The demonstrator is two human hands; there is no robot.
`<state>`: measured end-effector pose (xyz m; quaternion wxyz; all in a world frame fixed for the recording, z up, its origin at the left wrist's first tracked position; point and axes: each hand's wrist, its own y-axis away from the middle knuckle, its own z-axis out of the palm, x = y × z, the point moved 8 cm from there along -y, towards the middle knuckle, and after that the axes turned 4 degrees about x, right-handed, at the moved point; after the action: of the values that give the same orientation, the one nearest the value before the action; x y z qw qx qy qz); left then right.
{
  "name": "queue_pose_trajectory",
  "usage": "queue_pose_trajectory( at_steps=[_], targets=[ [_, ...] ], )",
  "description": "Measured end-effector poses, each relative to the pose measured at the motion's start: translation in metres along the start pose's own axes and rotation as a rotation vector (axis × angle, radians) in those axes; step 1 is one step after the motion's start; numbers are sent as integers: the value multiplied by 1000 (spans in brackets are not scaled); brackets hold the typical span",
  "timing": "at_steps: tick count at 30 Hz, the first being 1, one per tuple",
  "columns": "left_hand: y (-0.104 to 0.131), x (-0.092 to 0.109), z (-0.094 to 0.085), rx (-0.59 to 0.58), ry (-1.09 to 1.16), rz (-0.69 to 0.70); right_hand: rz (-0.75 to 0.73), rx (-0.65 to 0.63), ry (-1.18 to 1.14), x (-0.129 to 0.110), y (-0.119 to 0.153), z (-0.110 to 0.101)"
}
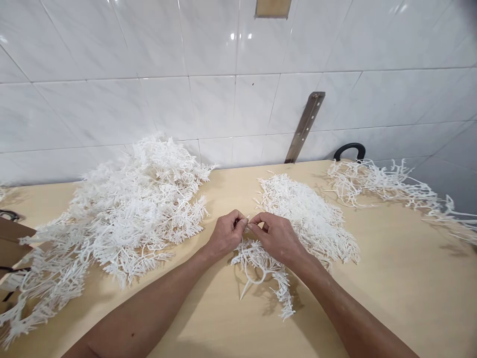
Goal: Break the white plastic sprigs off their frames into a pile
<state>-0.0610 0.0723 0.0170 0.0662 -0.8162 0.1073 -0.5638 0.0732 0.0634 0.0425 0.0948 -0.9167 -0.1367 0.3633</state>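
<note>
My left hand (228, 231) and my right hand (275, 235) meet at the middle of the table, fingertips pinched close together. Between them is a small end of a white branching piece (261, 258), which hangs below my hands and rests on the table, with a ring-like loop at its lower part. Both hands are closed on this white piece; the exact spot that each grips is tiny. Beside my right hand lies a pile of short white frilly pieces (309, 214). A larger white pile (137, 209) is heaped to the left of my left hand.
Thin white branches (387, 184) spread over the right back of the wooden table (410, 278). Behind them is a black curved handle (349, 145). A metal bracket (304, 127) leans at the tiled wall. A cardboard box (13, 241) stands at the left edge.
</note>
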Motion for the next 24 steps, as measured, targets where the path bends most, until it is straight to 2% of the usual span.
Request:
queue_pose_trajectory(
  at_steps=[5,10,12,14,17,19,21,24],
  targets=[
    [-2,-2,-1,11,48,-43,-141,29,-8,-12,3,2],
    [-7,-5,-6,37,72,-56,-365,11,89,-44,18,17],
    [-9,-7,-11,81,85,-76,-445,-25,62,-58,25,20],
    [-10,-8,-14,97,118,-97,-442,-9,-23,-63,25,13],
    [-9,-9,-12,66,178,-112,-298,169,-88,-41,12,-18],
    [-8,-8,-10,39,193,-109,-164,327,18,-13,2,-42],
    [-8,-8,-8,15,193,-99,-68,434,170,10,-3,-59],
    [-7,-7,-5,1,188,-85,-28,419,194,20,-5,-62]
  ],
)
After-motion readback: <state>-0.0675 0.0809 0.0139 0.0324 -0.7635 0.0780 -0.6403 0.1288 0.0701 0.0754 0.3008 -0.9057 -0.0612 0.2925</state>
